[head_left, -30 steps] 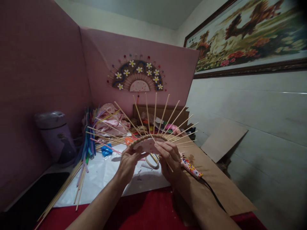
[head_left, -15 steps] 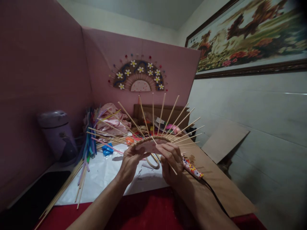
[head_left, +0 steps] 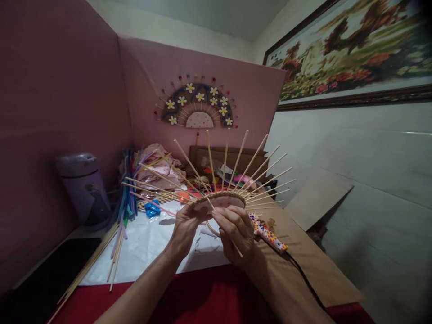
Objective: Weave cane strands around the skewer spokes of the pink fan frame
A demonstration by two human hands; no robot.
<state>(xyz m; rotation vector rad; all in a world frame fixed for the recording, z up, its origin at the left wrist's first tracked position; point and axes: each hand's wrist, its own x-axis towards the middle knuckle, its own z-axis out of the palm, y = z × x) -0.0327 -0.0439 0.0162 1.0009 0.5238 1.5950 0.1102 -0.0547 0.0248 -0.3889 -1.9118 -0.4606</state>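
A half-round pink base [head_left: 221, 201] with a braided rim hangs above the table, and several thin wooden sticks fan out from its curved edge. My left hand [head_left: 184, 229] grips the base at its left end. Between the fingers of my right hand [head_left: 236, 231] is a loose wooden stick [head_left: 238, 249], its upper end against the base's rim. Below the base, partly hidden by it, lie the scissors [head_left: 213, 228]. To the right of my right hand rests a flower-patterned tool [head_left: 270, 236] with a black cord.
Pipe cleaners [head_left: 126, 193], blue clay [head_left: 152, 209] and sticks [head_left: 91, 261] lie at the left, near a purple bottle [head_left: 84, 193]. Cardboard [head_left: 310, 270] covers the right side. A decorated fan [head_left: 200, 96] hangs on the pink panel behind.
The base and its fanned sticks have turned and shifted slightly right. My right hand has moved a little left, with the loose stick now meeting the rim further left.
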